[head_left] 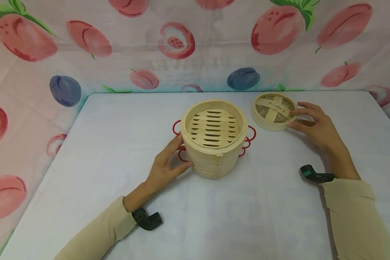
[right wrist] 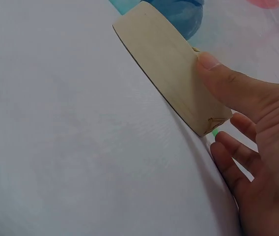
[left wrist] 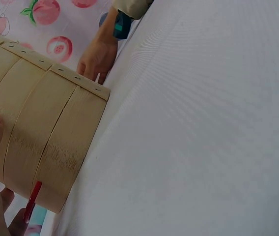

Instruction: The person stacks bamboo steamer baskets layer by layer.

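Observation:
A round bamboo steamer (head_left: 211,159), stacked in tiers with red loop handles on its sides, stands upright on the white table. Its slatted top tier faces up uncovered. My left hand (head_left: 165,166) holds the stack's left side, thumb on the near wall and fingers farther back, partly hidden behind the red handles. In the left wrist view, the thumb touches the bamboo wall (left wrist: 31,118). Farther right, the woven steamer lid (head_left: 273,108) lies flat, top side up. My right hand (head_left: 321,126) grips its right edge, with the thumb on the rim (right wrist: 164,64).
The white tabletop (head_left: 247,216) extends in front of the stack and to both sides. A fruit-printed cloth (head_left: 208,43) hangs behind the table's back edge. Dark wrist devices (head_left: 147,219) sit at both cuffs.

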{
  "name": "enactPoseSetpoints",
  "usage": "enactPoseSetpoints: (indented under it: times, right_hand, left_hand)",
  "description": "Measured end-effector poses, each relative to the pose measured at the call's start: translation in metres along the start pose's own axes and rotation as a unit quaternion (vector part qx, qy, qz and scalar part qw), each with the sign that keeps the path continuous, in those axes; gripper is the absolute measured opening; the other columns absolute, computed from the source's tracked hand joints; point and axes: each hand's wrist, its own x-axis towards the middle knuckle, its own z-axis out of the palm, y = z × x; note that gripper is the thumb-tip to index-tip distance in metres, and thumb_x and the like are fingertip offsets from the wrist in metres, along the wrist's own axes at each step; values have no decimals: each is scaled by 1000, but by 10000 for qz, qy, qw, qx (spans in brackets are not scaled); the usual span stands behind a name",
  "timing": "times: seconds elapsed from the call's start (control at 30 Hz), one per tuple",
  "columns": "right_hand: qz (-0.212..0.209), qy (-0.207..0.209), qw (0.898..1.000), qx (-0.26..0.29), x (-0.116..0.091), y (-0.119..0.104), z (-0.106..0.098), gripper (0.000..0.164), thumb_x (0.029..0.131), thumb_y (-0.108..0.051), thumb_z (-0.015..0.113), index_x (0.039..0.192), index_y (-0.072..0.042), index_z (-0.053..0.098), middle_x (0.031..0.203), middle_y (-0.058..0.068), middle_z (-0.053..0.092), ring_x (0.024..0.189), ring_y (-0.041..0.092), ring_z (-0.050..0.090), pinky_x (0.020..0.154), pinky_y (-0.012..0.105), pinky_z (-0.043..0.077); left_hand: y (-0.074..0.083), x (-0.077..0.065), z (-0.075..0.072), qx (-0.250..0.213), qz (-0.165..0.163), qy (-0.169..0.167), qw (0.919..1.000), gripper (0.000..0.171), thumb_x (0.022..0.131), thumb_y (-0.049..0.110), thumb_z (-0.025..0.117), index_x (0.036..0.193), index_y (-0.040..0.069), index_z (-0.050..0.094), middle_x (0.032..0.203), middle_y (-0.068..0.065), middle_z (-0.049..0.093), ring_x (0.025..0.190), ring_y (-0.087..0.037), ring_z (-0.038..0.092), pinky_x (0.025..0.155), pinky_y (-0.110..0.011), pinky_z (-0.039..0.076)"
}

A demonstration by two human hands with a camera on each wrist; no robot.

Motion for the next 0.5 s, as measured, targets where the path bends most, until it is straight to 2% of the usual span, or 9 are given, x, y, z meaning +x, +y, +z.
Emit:
enactPoseSetpoints:
  times: [0.33, 0.5]
  right_hand:
    - [146, -45, 9997, -198, 1, -1, 2, 42, 84, -17, 75, 120, 0, 62, 146, 9, 34, 129, 26, 37, 92, 12, 41]
    - [127, -24, 9994, -319, 2, -1, 3, 43, 83, -18, 77, 119, 0, 62, 145, 10, 36, 130, 27, 36, 92, 13, 42]
  left_hand:
    - [0, 0, 0, -29, 39, 7, 10000, 74, 88, 27, 71, 151, 18, 32, 145, -11, 43, 132, -34, 39, 100, -45, 42]
    - [1, 1, 0, -64, 49, 5, 10000, 74, 88, 26, 71, 151, 18, 32, 145, -12, 43, 132, -34, 39, 98, -46, 43]
